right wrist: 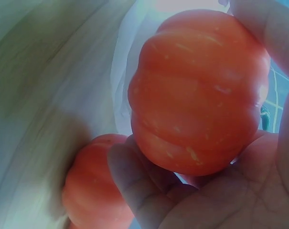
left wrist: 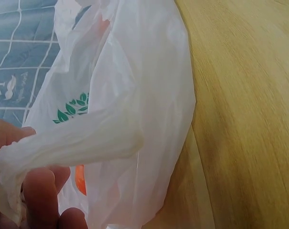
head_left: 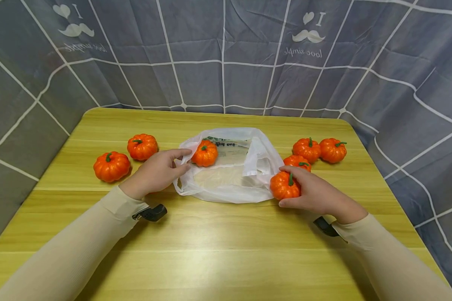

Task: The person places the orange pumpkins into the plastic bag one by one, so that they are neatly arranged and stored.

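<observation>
A white plastic bag (head_left: 226, 194) lies with its mouth spread wide on the table, green and dark print showing inside. One small orange pumpkin (head_left: 205, 153) is within it, near the left side. My left hand (head_left: 156, 172) pinches the bag's left edge; in the left wrist view the gathered plastic (left wrist: 72, 143) runs between thumb and fingers. At the bag's right edge, my right hand (head_left: 316, 190) grips another small pumpkin (head_left: 284, 186) with a green stem. The right wrist view shows this pumpkin (right wrist: 199, 90) held between thumb and fingers, with a second pumpkin (right wrist: 96, 183) beyond the fingertips.
Two pumpkins sit left of the bag, a nearer one (head_left: 111, 167) and a farther one (head_left: 142, 146). On the right are three more: one (head_left: 297, 162) just behind the held pumpkin, then two (head_left: 306, 149) farther back. A grey checked curtain (head_left: 248, 83) surrounds the wooden table (head_left: 196, 251).
</observation>
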Action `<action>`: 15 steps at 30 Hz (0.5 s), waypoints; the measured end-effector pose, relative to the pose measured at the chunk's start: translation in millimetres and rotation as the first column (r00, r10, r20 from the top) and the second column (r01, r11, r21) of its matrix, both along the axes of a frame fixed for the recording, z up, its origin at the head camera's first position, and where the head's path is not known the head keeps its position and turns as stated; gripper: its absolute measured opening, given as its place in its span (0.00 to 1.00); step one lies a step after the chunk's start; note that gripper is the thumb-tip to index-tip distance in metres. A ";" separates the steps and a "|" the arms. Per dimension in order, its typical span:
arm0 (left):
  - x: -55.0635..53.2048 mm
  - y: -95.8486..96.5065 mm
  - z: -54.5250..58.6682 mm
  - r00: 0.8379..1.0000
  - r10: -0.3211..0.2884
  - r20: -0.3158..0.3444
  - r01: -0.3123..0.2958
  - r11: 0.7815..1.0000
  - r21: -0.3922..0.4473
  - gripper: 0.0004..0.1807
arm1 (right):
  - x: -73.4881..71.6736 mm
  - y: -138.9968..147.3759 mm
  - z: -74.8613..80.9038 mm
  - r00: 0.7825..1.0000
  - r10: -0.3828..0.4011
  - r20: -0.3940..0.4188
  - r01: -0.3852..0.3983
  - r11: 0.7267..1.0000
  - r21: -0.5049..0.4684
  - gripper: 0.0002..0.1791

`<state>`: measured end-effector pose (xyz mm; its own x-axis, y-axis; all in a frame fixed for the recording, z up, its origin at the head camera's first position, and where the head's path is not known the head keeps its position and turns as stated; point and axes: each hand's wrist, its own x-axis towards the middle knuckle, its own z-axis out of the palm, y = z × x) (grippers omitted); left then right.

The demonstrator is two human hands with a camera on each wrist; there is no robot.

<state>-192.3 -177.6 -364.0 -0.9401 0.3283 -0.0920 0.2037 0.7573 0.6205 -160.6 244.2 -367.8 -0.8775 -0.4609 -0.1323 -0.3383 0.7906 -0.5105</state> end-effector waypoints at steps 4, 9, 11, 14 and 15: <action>0.7 0.4 0.2 1.000 0.001 0.003 -0.001 1.000 0.001 0.28 | 0.6 -1.8 0.9 1.000 0.003 -0.009 -0.003 1.000 0.001 0.50; 1.5 0.6 -0.5 1.000 -0.003 0.005 0.003 1.000 0.006 0.28 | 0.8 -3.0 0.9 1.000 0.000 -0.009 0.000 1.000 0.001 0.50; 1.8 0.6 -0.9 1.000 -0.007 0.002 0.007 1.000 0.009 0.28 | 0.9 -3.3 0.9 1.000 -0.003 -0.008 0.003 1.000 0.001 0.50; 2.1 0.7 -1.2 1.000 -0.015 0.000 0.015 1.000 0.015 0.28 | 1.1 -4.1 1.1 1.000 -0.007 -0.005 0.007 1.000 0.001 0.50; 2.1 0.7 -1.4 1.000 -0.016 -0.001 0.016 1.000 0.016 0.28 | 1.1 -4.3 1.1 1.000 -0.008 -0.005 0.008 1.000 0.000 0.50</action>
<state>-190.2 -176.9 -365.3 -0.9348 0.3447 -0.0855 0.2164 0.7437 0.6325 -159.4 239.9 -366.7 -0.8818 -0.4540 -0.1277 -0.3346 0.7930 -0.5091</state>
